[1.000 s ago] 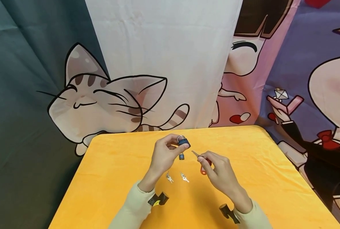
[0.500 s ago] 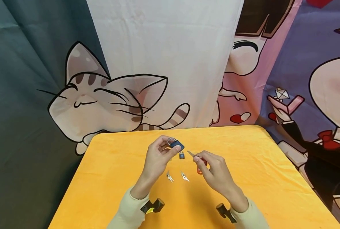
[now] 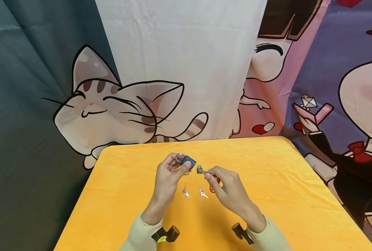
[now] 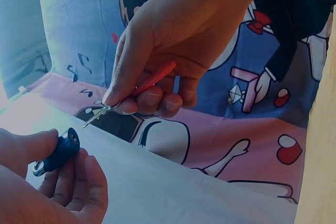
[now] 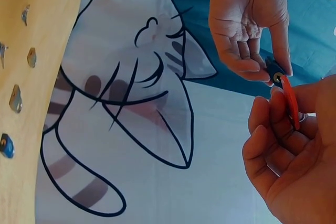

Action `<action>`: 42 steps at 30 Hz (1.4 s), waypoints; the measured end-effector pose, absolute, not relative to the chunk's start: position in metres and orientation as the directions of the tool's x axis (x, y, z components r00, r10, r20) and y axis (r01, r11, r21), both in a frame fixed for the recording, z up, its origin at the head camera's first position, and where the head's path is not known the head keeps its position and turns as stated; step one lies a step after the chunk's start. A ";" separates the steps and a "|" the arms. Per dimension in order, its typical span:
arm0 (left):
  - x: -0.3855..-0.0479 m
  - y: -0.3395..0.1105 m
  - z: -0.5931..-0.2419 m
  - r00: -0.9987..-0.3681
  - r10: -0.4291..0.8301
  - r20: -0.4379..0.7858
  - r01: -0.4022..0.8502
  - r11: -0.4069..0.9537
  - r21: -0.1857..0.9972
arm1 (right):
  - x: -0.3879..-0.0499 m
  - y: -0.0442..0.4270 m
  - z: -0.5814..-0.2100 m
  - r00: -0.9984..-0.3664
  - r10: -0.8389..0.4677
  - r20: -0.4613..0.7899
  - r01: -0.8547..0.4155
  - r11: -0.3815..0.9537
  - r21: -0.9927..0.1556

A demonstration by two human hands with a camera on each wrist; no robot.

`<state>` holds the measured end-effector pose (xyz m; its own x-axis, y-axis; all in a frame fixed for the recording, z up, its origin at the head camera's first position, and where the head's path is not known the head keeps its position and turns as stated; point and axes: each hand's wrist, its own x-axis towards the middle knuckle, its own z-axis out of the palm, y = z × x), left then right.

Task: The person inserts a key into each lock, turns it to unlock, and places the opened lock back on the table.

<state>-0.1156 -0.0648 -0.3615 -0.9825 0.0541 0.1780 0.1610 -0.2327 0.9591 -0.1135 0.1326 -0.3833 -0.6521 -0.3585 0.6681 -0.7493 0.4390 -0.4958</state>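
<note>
My left hand [image 3: 167, 179] pinches a blue padlock [image 3: 188, 161] between thumb and fingers, its shackle toward the upper left. In the left wrist view the keyhole end of the padlock [image 4: 69, 141] faces the key. With thumb and forefinger my right hand [image 3: 231, 188] grips a silver key [image 4: 95, 116] that has a red tag [image 4: 157, 78] hanging against the palm. The key tip points at the padlock with a small gap between them in the left wrist view. Seen from the right wrist, the red tag [image 5: 290, 102] overlaps the space by the padlock.
On the yellow cloth-covered table [image 3: 117, 195], a smaller blue padlock [image 3: 199, 169] stands behind the right fingertips. Two small sets of keys, one on the left [image 3: 186, 192] and one on the right [image 3: 202, 192], lie nearer. A printed curtain [image 3: 186, 52] hangs behind the table.
My left hand has moved left and slightly down with the padlock, which has tilted. My right hand has followed leftward with the key, its tip now overlapping the smaller padlock in the head view.
</note>
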 end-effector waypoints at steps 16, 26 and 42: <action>-0.111 -0.062 -0.372 -0.991 0.027 0.134 0.117 -0.348 0.930 | -0.112 0.122 -0.384 -0.649 -0.367 0.666 -0.754 0.427 -0.499; -0.107 -0.058 -0.374 -0.988 0.047 0.148 0.122 -0.358 0.926 | -0.111 0.121 -0.384 -0.643 -0.376 0.667 -0.760 0.422 -0.495; -0.104 -0.053 -0.376 -0.990 0.056 0.130 0.104 -0.337 0.936 | -0.110 0.119 -0.385 -0.646 -0.373 0.665 -0.756 0.429 -0.494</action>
<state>-0.1043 -0.0525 -0.3760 -0.9899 0.0558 0.1304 0.1042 -0.3374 0.9356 -0.1103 0.1186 -0.3846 -0.6463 -0.3734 0.6655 -0.7563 0.4294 -0.4936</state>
